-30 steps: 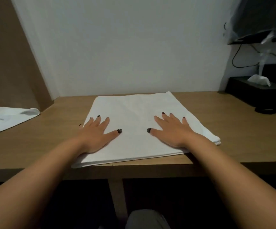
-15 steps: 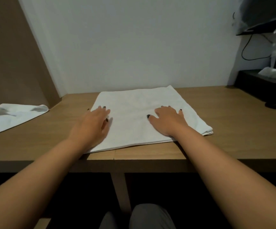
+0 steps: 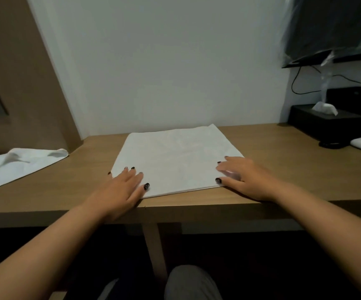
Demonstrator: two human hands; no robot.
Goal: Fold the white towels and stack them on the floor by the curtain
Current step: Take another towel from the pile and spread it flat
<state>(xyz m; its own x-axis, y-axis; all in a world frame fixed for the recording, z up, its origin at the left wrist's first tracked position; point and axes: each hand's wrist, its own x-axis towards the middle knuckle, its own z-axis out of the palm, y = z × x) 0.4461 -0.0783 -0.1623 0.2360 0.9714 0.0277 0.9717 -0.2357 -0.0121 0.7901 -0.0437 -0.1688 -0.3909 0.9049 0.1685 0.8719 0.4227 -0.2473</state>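
towel (image 3: 175,161) flat on bench (image 3: 283,169) | our left hand (image 3: 121,189) and right hand (image 3: 242,178) press near corners, fingers flat (grip holds nothing), likely to steady it for folding

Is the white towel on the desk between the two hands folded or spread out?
Folded. The white towel lies flat as a neat square, and layered edges show along its near side. Left hand and right hand rest on its corners.

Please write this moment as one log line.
towel: folded, flat on desk | left hand: on near-left corner | right hand: on near-right corner
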